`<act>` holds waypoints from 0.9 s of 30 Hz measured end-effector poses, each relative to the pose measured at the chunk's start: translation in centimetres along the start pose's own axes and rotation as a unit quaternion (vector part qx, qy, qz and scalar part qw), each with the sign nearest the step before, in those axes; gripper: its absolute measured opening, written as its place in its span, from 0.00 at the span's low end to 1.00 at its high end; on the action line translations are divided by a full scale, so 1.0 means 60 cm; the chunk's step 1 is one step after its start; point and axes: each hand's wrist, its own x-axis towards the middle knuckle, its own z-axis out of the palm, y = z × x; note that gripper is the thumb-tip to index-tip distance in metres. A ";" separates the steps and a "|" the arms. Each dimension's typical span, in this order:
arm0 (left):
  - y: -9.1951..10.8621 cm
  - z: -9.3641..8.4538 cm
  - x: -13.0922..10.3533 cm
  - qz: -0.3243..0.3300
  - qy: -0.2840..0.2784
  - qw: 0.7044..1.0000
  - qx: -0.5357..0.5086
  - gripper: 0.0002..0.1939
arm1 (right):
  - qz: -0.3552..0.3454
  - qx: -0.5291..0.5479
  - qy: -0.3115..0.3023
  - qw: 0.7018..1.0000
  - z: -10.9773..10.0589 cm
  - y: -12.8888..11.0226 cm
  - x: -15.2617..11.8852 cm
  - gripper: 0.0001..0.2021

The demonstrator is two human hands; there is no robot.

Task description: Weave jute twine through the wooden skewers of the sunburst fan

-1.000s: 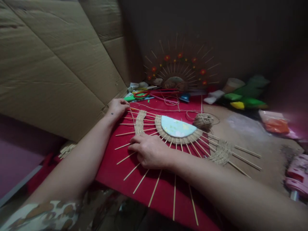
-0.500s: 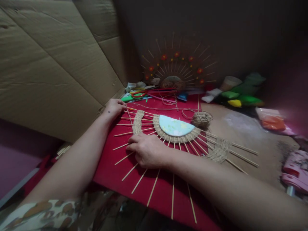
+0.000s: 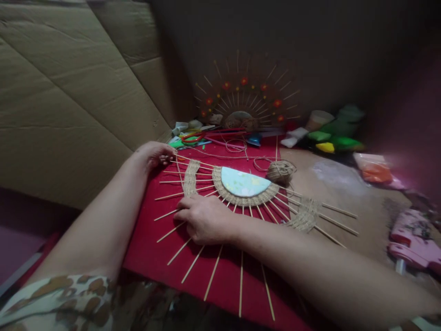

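Observation:
A half-round fan of thin wooden sticks [image 3: 212, 281] lies spread out, with a pale blue half-disc [image 3: 245, 181] at its hub and a woven twine rim around that. My left hand [image 3: 159, 154] is at the upper left stick ends, finger and thumb pinched on the twine [image 3: 179, 174], which runs down toward a woven band [image 3: 191, 177]. My right hand [image 3: 206, 219] rests over the left-hand sticks, its bent fingers closed at the band's lower end; the fingertips are partly hidden. Another woven band [image 3: 306, 215] crosses the sticks at right.
Beneath the fan is a red board [image 3: 144, 243]. A twine ball [image 3: 280, 172] sits behind the hub. Scissors [image 3: 192, 138] lie at the back, before a flowered stick fan [image 3: 244, 99]. A pink glue gun [image 3: 413, 241] is far right; a cardboard sheet [image 3: 76, 92] stands left.
The whole view has shifted slightly, so things appear farther left. My left hand's fingers look more curled near the stick end. My right hand keeps its place on the fan.

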 end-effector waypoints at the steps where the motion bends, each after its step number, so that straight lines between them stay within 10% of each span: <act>1: 0.003 -0.001 0.000 -0.009 -0.007 1.000 -0.010 0.07 | 0.001 0.000 -0.001 1.000 0.000 0.000 0.000 0.14; 9: 0.021 0.017 -0.014 0.043 0.002 0.999 -0.024 0.08 | -0.002 0.005 0.001 1.000 0.000 0.000 0.001 0.14; 15: 0.049 0.045 -0.043 0.216 -0.009 0.974 0.068 0.08 | 0.002 0.007 -0.004 1.000 -0.001 -0.001 0.002 0.15; 27: 0.026 0.024 -0.079 0.166 -0.075 0.982 0.050 0.06 | -0.001 0.007 -0.003 1.000 -0.001 -0.001 0.002 0.16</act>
